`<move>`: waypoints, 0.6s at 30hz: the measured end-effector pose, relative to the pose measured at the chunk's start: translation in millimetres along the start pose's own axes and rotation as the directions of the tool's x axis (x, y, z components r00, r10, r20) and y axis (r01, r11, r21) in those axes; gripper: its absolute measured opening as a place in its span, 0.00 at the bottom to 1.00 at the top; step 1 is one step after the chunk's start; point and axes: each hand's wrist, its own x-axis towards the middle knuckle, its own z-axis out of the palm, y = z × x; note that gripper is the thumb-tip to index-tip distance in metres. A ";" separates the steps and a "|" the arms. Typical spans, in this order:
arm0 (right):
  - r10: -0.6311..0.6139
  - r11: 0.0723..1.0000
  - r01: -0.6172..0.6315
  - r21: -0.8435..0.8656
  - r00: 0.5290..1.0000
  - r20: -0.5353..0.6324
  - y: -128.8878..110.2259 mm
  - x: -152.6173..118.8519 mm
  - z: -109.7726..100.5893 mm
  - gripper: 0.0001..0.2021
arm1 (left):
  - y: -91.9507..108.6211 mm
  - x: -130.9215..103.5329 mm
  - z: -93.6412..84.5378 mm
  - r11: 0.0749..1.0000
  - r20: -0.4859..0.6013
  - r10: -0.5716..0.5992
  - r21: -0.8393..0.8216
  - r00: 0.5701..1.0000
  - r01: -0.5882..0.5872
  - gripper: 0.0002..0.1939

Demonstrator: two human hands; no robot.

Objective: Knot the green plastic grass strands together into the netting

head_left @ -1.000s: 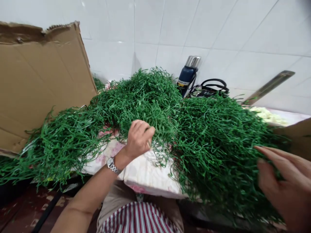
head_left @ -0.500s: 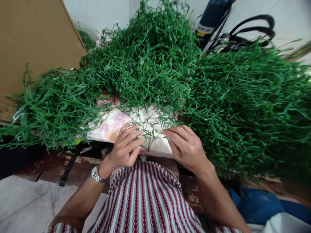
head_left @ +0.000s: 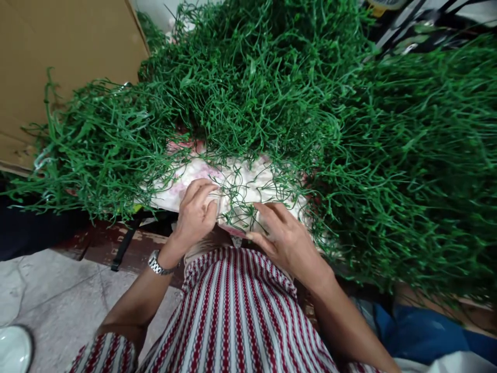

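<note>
My left hand [head_left: 196,210] hovers at the near edge of a white, flower-patterned cloth [head_left: 196,170]. Its fingers are bent, with thumb and fingertips apart, and no stem shows between them. Opposite it, my right hand [head_left: 289,239] has its thumb and index finger spread, beside thin green plastic-looking stems [head_left: 237,199] scattered over the cloth. Whether its fingertips touch any of these stems is hard to see. A large heap of similar green stems [head_left: 256,88] rises just beyond both hands.
More stems are piled at the left [head_left: 101,150] and at the right [head_left: 419,171]. A cardboard box [head_left: 70,62] stands at the back left. Dark straps and equipment [head_left: 419,39] are behind the heap. Below lies a worn wooden bench [head_left: 97,246], with a white round object [head_left: 13,349] on the floor.
The view has shifted, bringing the heap closer. My right thumb has moved away from its fingertips, which were pinched together at the stems. My left fingers have drawn back slightly from the stems.
</note>
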 end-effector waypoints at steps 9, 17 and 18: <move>0.055 0.997 -0.054 -0.047 0.998 0.029 0.2 25.5 21.7 0.30 | 8.7 25.0 5.6 0.957 0.332 0.057 0.251 0.942 -0.146 0.18; 0.022 1.000 -0.021 -0.012 0.998 0.058 1.0 40.9 22.1 0.32 | 11.8 11.8 -0.9 0.976 0.456 0.203 -0.022 0.866 -0.217 0.15; 0.007 1.000 -0.007 0.005 0.998 0.055 0.6 42.6 23.5 0.31 | 11.9 10.2 -0.7 0.973 0.456 0.224 -0.051 0.861 -0.227 0.14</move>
